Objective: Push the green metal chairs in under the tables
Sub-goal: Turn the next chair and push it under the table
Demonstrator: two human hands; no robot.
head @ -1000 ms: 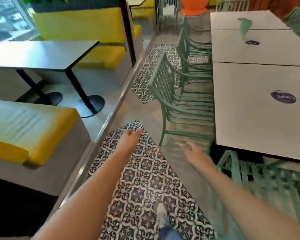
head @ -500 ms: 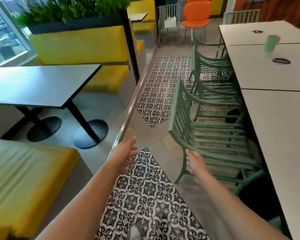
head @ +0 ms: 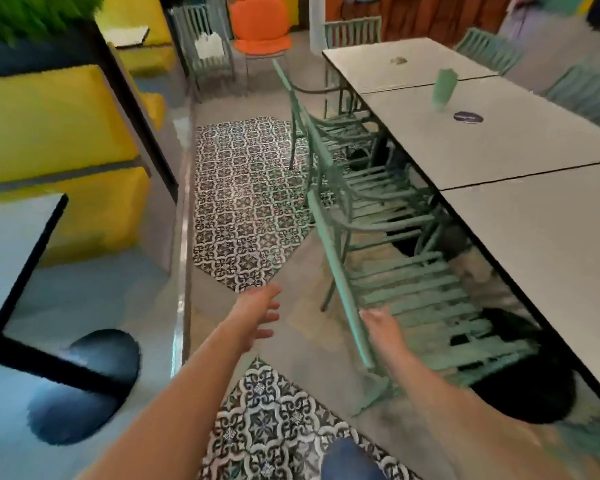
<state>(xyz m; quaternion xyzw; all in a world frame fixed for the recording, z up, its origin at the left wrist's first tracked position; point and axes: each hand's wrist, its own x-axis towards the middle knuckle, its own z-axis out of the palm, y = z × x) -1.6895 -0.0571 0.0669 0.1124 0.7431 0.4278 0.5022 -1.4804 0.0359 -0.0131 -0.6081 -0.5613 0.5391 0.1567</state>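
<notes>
Three green metal chairs stand in a row along the left side of the white tables (head: 541, 244). The nearest chair (head: 416, 303) has its seat partly under the table edge and its back towards me. Behind it stand a second chair (head: 357, 192) and a third chair (head: 309, 112). My right hand (head: 381, 323) is against the top rail of the nearest chair's back; blur hides whether its fingers grip the rail. My left hand (head: 257, 317) hovers over the floor to the left of that chair, fingers spread, holding nothing.
A green cup (head: 444, 88) and a purple sticker (head: 468, 117) sit on the middle table. More green chairs (head: 586, 91) line the far side. A dark table (head: 11, 244) and yellow benches (head: 49, 119) fill the left, beyond a floor kerb (head: 184, 258). An orange chair (head: 260, 26) stands at the back.
The view has moved forward along the row of chairs. My right hand has come up to the nearest chair's back rail. My left hand stays open and has risen slightly.
</notes>
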